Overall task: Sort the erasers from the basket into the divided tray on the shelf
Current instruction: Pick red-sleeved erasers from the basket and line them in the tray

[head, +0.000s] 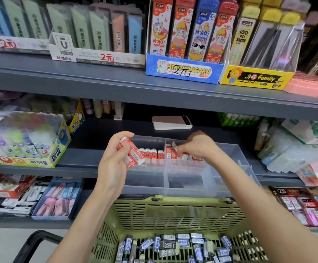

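Red erasers (131, 155) sat clutched in the left hand (112, 160), just in front of the tray (237, 160). The right hand (196, 147) pinched, it seemed, one blurred eraser (174, 145) over the tray's back cell, beside a standing row (151, 154). Dark erasers (173, 243) lay in the basket (173, 211) below the tray, and a phone (171, 122) lay behind it.

Phone (171, 122): lies flat, camera end to the right.
Glue box (31, 141): far left, open-topped, sticks standing inside.
Blue cat box (184, 70): up top, holds tall red and blue packs.
Yellow box (257, 77): just right of the blue cat box.
White box (97, 56): left of it, pastel cases inside.
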A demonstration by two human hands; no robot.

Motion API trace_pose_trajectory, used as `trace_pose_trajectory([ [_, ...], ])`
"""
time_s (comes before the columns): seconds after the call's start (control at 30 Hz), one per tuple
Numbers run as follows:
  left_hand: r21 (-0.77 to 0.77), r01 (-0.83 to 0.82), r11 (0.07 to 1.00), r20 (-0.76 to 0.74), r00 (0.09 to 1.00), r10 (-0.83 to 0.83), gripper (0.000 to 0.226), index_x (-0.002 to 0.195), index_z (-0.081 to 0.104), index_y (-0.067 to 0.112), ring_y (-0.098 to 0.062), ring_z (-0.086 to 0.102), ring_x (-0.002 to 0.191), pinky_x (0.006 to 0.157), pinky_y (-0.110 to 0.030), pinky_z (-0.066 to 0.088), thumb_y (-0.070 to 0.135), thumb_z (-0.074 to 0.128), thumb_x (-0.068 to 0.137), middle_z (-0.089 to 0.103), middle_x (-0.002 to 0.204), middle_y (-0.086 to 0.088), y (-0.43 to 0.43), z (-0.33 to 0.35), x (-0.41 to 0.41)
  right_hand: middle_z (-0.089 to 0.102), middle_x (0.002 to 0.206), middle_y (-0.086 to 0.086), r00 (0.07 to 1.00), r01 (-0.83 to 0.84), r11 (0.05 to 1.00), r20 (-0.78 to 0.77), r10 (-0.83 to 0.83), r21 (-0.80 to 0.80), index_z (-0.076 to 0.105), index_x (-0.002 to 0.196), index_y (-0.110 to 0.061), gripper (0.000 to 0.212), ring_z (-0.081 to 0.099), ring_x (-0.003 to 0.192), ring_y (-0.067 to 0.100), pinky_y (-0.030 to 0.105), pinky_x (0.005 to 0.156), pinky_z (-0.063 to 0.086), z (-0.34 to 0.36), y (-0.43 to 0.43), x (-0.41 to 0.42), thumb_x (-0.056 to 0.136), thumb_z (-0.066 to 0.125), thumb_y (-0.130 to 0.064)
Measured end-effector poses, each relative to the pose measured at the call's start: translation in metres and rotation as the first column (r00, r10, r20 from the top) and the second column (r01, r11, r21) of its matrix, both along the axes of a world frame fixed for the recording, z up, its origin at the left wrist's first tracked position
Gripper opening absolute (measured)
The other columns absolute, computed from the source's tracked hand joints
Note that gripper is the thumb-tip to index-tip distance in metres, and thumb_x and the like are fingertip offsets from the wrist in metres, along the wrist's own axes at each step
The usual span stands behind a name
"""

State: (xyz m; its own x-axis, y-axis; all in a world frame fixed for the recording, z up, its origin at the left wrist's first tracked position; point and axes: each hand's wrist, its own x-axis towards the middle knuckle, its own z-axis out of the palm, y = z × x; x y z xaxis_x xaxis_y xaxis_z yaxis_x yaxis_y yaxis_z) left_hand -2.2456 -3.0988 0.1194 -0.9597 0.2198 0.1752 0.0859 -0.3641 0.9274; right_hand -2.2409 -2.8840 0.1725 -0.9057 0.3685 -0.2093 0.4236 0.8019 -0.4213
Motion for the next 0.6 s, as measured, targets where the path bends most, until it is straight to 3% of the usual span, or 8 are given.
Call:
trace_pose_trajectory([
  [0.07, -0.049, -0.016, 0.999, 0.017, 1.000, 0.017, 0.025, 0.096, 0.067, 0.035, -0.003, 0.056, 0.076, 0.070, -0.025, 0.050, 0.016, 0.051, 0.093, 0.059, 0.083, 0.016, 0.000, 0.000, 0.000, 0.044, 0.041, -0.005, 0.999, -0.003, 1.000, 0.049, 0.002, 0.021, 0.049, 0.045, -0.014, 0.033, 0.042, 0.041, 0.013, 0.020, 0.042, 0.029, -0.003, -0.001, -0.005, 0.062, 0.074, -0.029],
  [0.2, -0.104, -0.026, 0.994, 0.038, 0.999, 0.030, 0.016, 0.099, 0.067, 0.035, -0.020, 0.062, 0.095, 0.091, -0.053, 0.050, 0.026, 0.061, 0.087, 0.062, 0.093, 0.008, 0.000, 0.001, 0.001, 0.042, 0.050, 0.000, 0.999, -0.033, 0.999, 0.032, 0.033, 0.002, 0.044, 0.049, -0.012, 0.040, 0.042, 0.051, 0.019, 0.023, 0.049, 0.033, -0.017, -0.007, -0.009, 0.071, 0.072, -0.030],
  [0.27, -0.129, -0.023, 0.991, 0.037, 0.999, 0.028, 0.020, 0.100, 0.066, 0.035, -0.026, 0.063, 0.099, 0.091, -0.054, 0.050, 0.035, 0.068, 0.080, 0.063, 0.096, 0.003, 0.000, 0.003, 0.002, 0.039, 0.052, 0.001, 0.997, -0.071, 0.995, 0.026, 0.069, 0.069, 0.040, 0.050, -0.013, 0.045, 0.038, 0.051, 0.018, 0.025, 0.051, 0.033, -0.019, -0.008, -0.006, 0.082, 0.063, -0.033],
  [0.33, -0.153, -0.027, 0.988, 0.024, 0.999, 0.031, 0.023, 0.100, 0.066, 0.036, -0.027, 0.064, 0.101, 0.092, -0.052, 0.051, 0.040, 0.069, 0.078, 0.063, 0.099, 0.000, 0.000, 0.004, 0.003, 0.047, 0.057, 0.003, 0.995, -0.096, 0.981, -0.010, 0.099, 0.170, 0.049, 0.055, -0.011, 0.044, 0.047, 0.059, 0.021, 0.027, 0.061, 0.041, -0.017, -0.010, 0.001, 0.089, 0.054, -0.038],
  [0.4, -0.165, -0.040, 0.985, 0.011, 0.999, 0.043, 0.024, 0.099, 0.067, 0.037, -0.023, 0.064, 0.101, 0.090, -0.046, 0.052, 0.040, 0.070, 0.076, 0.065, 0.100, 0.002, 0.000, 0.004, 0.004, 0.058, 0.064, 0.003, 0.972, -0.100, 0.967, -0.184, 0.144, 0.233, 0.063, 0.067, -0.010, 0.042, 0.056, 0.068, 0.021, 0.029, 0.065, 0.046, -0.013, -0.017, 0.013, 0.092, 0.049, -0.041],
  [0.47, -0.166, -0.046, 0.985, -0.011, 0.999, 0.045, 0.023, 0.098, 0.068, 0.038, -0.019, 0.065, 0.098, 0.086, -0.041, 0.053, 0.038, 0.074, 0.076, 0.066, 0.098, 0.005, 0.001, 0.005, 0.003, 0.062, 0.062, -0.006, 0.901, -0.188, 0.982, -0.397, 0.172, -0.001, 0.068, 0.072, -0.017, 0.032, 0.054, 0.062, 0.005, 0.025, 0.060, 0.042, -0.007, -0.031, 0.028, 0.090, 0.053, -0.039],
  [0.53, -0.162, -0.035, 0.986, -0.026, 0.999, 0.031, 0.027, 0.098, 0.069, 0.035, -0.016, 0.065, 0.093, 0.084, -0.042, 0.054, 0.037, 0.075, 0.071, 0.066, 0.093, 0.006, 0.001, 0.007, 0.004, 0.066, 0.064, -0.010, 0.870, -0.347, 0.887, -0.459, 0.182, -0.306, 0.070, 0.077, -0.025, 0.017, 0.052, 0.058, -0.001, 0.014, 0.057, 0.039, 0.001, -0.048, 0.039, 0.086, 0.061, -0.036],
  [0.6, -0.142, -0.006, 0.990, -0.021, 1.000, 0.004, 0.034, 0.101, 0.070, 0.030, -0.019, 0.065, 0.091, 0.085, -0.049, 0.054, 0.039, 0.076, 0.068, 0.066, 0.091, 0.004, 0.000, 0.008, 0.004, 0.069, 0.071, -0.002, 0.869, -0.398, 0.859, -0.432, 0.241, -0.323, 0.072, 0.085, -0.023, 0.013, 0.052, 0.060, 0.004, 0.020, 0.059, 0.043, 0.003, -0.056, 0.042, 0.083, 0.067, -0.034],
])
